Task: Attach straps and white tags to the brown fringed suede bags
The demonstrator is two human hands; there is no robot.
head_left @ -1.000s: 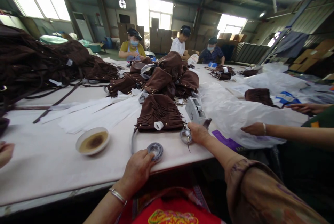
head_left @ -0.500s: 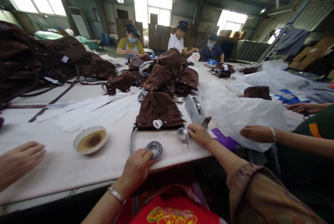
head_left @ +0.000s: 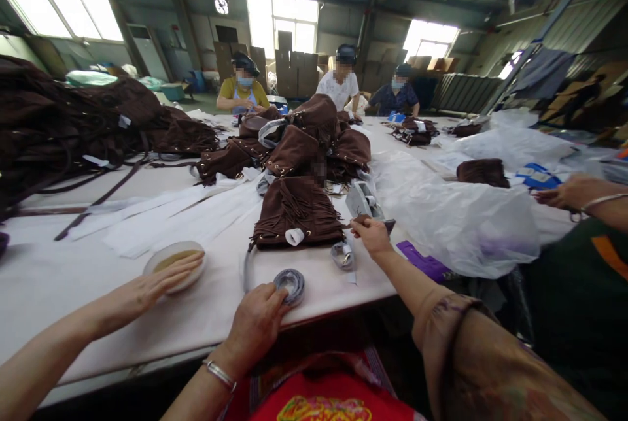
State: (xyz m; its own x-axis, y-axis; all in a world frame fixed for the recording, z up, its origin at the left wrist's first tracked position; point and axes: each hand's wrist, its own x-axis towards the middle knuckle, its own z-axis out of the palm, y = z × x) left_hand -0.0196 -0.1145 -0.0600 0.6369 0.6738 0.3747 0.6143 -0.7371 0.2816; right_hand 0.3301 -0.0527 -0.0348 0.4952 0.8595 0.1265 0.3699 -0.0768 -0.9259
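1. The left hand holds the left side of a grey coil, thumb and fingers close together. The coil lies on the counter, near its front edge.
2. From here, the coil looks light and bendy. I think a soft pinch on its thick ring is best. Pulling on one loop could make it come undone.
3. The right hand is at the near side of the tape box, above the small coil. Its fingertips are close together by a small brown bit. I cannot tell if they hold it.
4. The small coil has shiny metal on it. It looks light but may be lumpy, so I would hold it by its wrapped sides.
5. The brown bag lies just past both coils. It looks soft and floppy, and not too heavy. I would hold its body with two flat hands, as the thin fringe could snag or bend.
6. The tape box looks hard and stiff. Its body seems the safe part to grab, as its end may be sharp.
7. Another person's hand is over the bowl, left of the coil. The bowl looks hard and could tip if bumped.
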